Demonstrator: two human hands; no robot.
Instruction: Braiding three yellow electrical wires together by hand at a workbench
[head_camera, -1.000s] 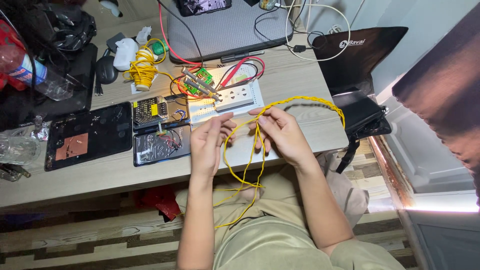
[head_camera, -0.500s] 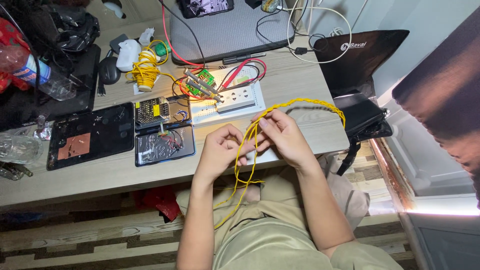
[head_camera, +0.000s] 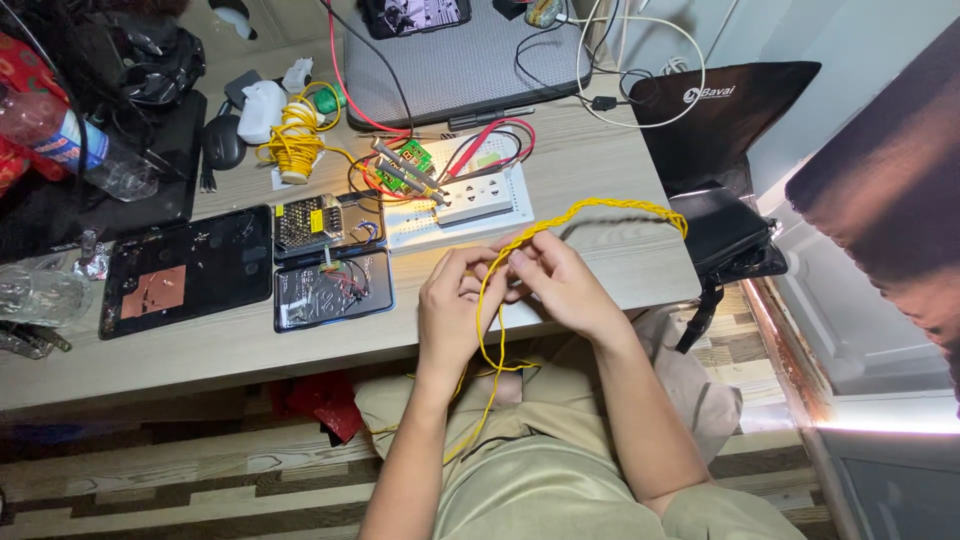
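Both of my hands meet over the front edge of the wooden desk (head_camera: 600, 250), pinching yellow wires (head_camera: 487, 320). My left hand (head_camera: 452, 305) grips the loose strands, which hang down over my lap. My right hand (head_camera: 560, 285) holds the spot where the strands join. From there a twisted yellow wire length (head_camera: 610, 207) arcs to the right across the desk. A white breadboard (head_camera: 460, 205) with small green circuit boards lies just beyond my fingers.
A spool of yellow wire (head_camera: 293, 150) stands at the back left beside a white bottle (head_camera: 262, 108). Two dark tablets (head_camera: 190, 270) with electronics lie to the left, a grey laptop (head_camera: 470, 60) at the back, and a black bag (head_camera: 730, 240) at the right edge.
My hands have drawn closer together, and the left hand has closed over the strands. The hanging wires have swung in towards the middle.
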